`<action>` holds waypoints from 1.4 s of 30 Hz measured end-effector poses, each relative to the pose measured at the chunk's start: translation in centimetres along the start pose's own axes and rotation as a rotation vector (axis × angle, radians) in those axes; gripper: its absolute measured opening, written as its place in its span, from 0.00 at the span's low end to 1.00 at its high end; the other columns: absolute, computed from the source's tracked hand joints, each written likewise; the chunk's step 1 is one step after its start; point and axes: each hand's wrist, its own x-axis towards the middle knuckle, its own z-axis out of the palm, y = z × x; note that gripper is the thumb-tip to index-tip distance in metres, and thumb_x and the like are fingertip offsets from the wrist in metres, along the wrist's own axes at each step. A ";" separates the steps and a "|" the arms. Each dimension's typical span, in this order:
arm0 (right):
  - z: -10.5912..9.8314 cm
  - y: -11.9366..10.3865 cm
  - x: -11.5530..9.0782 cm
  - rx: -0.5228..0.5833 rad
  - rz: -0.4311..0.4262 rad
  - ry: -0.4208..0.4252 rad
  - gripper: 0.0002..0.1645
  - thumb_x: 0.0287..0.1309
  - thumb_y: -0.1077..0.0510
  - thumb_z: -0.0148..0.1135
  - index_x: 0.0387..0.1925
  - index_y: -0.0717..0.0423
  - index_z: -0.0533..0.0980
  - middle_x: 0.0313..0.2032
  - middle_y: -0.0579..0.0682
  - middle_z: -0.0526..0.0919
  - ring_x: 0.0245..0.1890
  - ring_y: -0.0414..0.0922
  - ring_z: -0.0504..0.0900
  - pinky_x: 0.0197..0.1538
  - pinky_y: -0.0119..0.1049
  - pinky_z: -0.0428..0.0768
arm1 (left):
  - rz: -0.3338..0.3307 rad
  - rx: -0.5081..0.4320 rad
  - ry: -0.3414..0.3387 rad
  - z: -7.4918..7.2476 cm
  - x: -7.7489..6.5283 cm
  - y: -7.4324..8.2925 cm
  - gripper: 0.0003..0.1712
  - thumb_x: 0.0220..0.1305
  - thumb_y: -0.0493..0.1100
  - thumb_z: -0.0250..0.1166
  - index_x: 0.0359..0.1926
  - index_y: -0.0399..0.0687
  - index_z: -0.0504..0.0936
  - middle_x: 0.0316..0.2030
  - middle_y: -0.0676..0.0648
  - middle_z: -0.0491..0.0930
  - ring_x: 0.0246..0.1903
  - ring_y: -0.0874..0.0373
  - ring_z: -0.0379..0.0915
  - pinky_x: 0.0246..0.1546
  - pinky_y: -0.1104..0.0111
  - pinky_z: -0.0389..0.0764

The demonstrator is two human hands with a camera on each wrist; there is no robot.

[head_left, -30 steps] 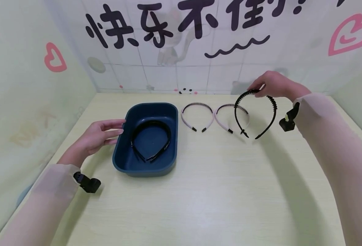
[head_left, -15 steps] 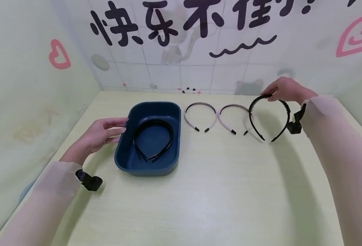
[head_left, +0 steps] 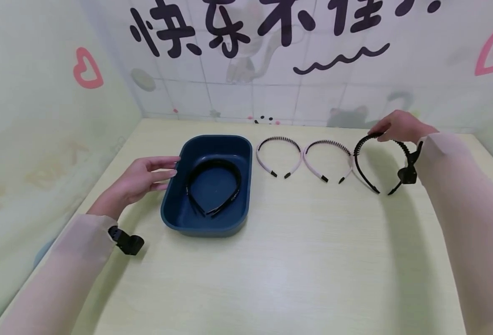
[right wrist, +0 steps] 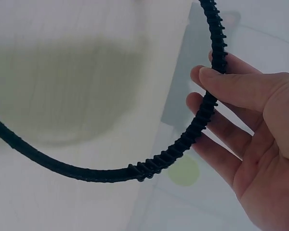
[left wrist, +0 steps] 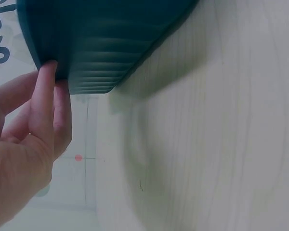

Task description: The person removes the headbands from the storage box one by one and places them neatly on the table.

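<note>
My right hand (head_left: 402,126) pinches a black toothed headband (head_left: 357,156) at the top of its arch, thumb on one side and fingers on the other. In the right wrist view the ridged band (right wrist: 180,144) passes between thumb and fingertips. Its two ends point down close over the table at the right. My left hand (head_left: 143,179) has its fingers fairly straight, with the fingertips at the left rim of a dark blue plastic bin (head_left: 247,195). In the left wrist view the fingertips touch the bin's wall (left wrist: 101,53). Black headbands (head_left: 239,179) lie inside the bin, overlapping.
Two pale pink headbands with dark inner teeth lie side by side right of the bin, one nearer it (head_left: 264,166) and one farther right (head_left: 312,170). A printed sheet (head_left: 229,100) covers the wall behind the light wooden table (head_left: 280,270).
The right hand has carried the black headband rightward and lower, from over the right pink headband to beside it. The left hand stays at the bin; the head view has shifted slightly.
</note>
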 end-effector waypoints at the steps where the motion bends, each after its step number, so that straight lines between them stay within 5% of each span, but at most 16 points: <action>1: 0.1 0.2 0.0 0.004 0.001 0.000 0.18 0.49 0.69 0.62 0.45 0.68 0.77 0.38 0.62 0.82 0.46 0.60 0.75 0.43 0.42 0.72 | -0.001 -0.001 -0.001 0.0 0.0 0.0 0.33 0.62 0.42 0.61 0.66 0.38 0.61 0.55 0.48 0.66 0.43 0.68 0.73 0.40 0.71 0.78; 9: 1.4 1.7 -0.1 0.045 0.035 0.017 0.17 0.51 0.71 0.58 0.46 0.71 0.75 0.40 0.66 0.80 0.45 0.61 0.74 0.41 0.42 0.73 | -0.002 0.012 -0.002 0.1 0.2 0.1 0.33 0.62 0.43 0.61 0.65 0.40 0.62 0.56 0.48 0.67 0.44 0.68 0.73 0.40 0.71 0.78; 21: 2.9 2.8 0.4 0.079 0.067 0.028 0.18 0.51 0.70 0.56 0.46 0.71 0.75 0.43 0.69 0.77 0.49 0.66 0.69 0.50 0.56 0.69 | -0.015 0.027 0.041 0.4 0.3 0.5 0.30 0.62 0.41 0.60 0.64 0.42 0.65 0.58 0.46 0.67 0.44 0.66 0.73 0.37 0.72 0.79; 36: 3.7 3.2 1.3 0.054 0.082 0.047 0.17 0.51 0.67 0.59 0.45 0.68 0.77 0.43 0.68 0.78 0.42 0.55 0.73 0.37 0.34 0.70 | -0.030 0.019 0.064 0.3 0.0 0.2 0.30 0.62 0.41 0.61 0.64 0.42 0.65 0.58 0.45 0.67 0.44 0.66 0.74 0.37 0.72 0.79; 42: 4.0 3.6 1.7 0.037 0.076 0.042 0.17 0.50 0.67 0.59 0.44 0.68 0.77 0.42 0.67 0.78 0.38 0.52 0.73 0.35 0.34 0.70 | -0.034 0.009 0.065 0.2 0.0 0.1 0.30 0.62 0.42 0.61 0.64 0.42 0.66 0.57 0.46 0.67 0.44 0.66 0.74 0.36 0.72 0.79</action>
